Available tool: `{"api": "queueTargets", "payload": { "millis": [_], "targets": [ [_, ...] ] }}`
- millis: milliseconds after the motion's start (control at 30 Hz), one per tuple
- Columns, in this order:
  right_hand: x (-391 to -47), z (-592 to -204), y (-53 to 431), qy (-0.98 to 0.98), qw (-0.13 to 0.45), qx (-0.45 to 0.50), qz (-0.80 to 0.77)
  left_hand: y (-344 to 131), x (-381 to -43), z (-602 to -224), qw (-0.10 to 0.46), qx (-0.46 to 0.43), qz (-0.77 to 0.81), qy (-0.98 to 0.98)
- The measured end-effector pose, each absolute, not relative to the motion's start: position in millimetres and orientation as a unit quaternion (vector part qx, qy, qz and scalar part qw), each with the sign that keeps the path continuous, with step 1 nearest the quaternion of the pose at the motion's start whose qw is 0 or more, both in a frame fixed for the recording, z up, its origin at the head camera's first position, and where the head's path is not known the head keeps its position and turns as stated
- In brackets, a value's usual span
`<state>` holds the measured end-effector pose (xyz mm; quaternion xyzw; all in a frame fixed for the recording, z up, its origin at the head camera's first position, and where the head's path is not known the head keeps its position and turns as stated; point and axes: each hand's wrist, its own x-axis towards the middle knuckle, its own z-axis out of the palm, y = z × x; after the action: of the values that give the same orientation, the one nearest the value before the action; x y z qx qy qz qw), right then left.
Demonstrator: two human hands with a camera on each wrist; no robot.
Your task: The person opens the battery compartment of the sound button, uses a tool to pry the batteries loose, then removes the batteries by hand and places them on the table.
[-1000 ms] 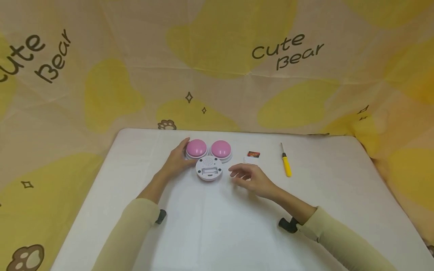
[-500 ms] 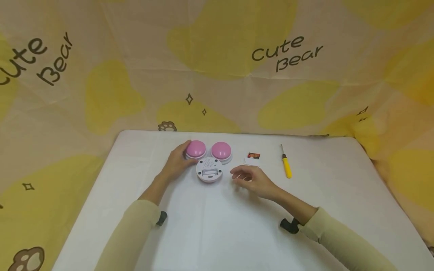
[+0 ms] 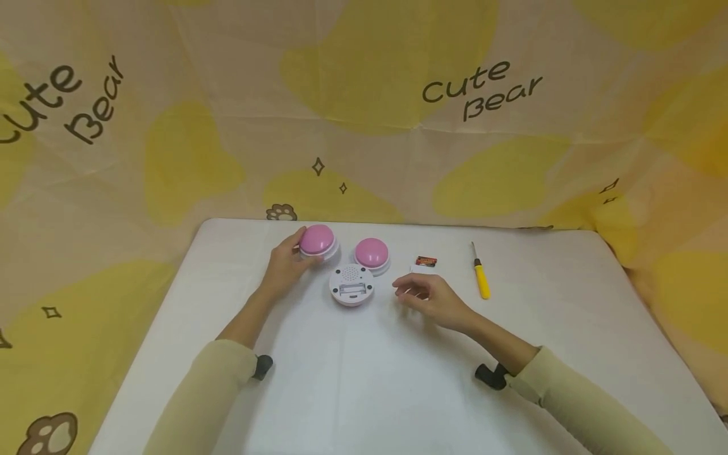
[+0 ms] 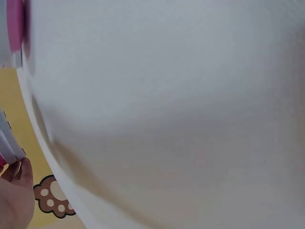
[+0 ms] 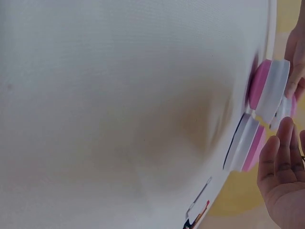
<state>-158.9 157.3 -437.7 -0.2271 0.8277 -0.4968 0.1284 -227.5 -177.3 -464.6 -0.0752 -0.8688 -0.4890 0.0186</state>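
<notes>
My left hand (image 3: 282,268) grips a round buzzer button (image 3: 316,240) with a pink dome and white base, thumb in front and fingers behind. In the left wrist view the held button (image 4: 8,140) tilts, its underside turned upward to the right. A matching button (image 3: 371,253) stands dome up to its right. In front of them a third button (image 3: 351,285) lies upside down, its battery compartment uncovered, with speaker holes and dark feet showing. My right hand (image 3: 435,300) hovers right of it, fingers loosely bent, holding nothing.
Behind my right hand lie small red-and-black batteries (image 3: 426,261) and a flat white piece (image 3: 422,270), partly hidden by the hand. A yellow-handled screwdriver (image 3: 481,272) lies further right. A patterned cloth (image 3: 364,126) hangs behind the white table (image 3: 364,379).
My left hand has moved the left button back and to the left, away from the overturned one. My right hand has shifted slightly right.
</notes>
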Motion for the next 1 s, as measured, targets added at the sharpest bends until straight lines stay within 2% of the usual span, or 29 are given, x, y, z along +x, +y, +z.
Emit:
{"api": "queueTargets", "payload": {
  "millis": [167,667,1000],
  "targets": [
    [-159.6,-433.1,157.4,0.828,0.125,-0.219,-0.500,-172.1,-223.2,-450.1,0.024,-0.074,-0.549,-0.832],
    [-164.6,-424.9,156.7,0.818,0.110,-0.214,-0.522,-134.5,-196.5,-417.8,-0.084,-0.028,-0.678,-0.729],
    [-163.8,-423.1,155.3,0.804,0.121,-0.216,-0.540,-121.5,-179.4,-413.4,-0.143,-0.111,-0.700,-0.691]
  ]
}}
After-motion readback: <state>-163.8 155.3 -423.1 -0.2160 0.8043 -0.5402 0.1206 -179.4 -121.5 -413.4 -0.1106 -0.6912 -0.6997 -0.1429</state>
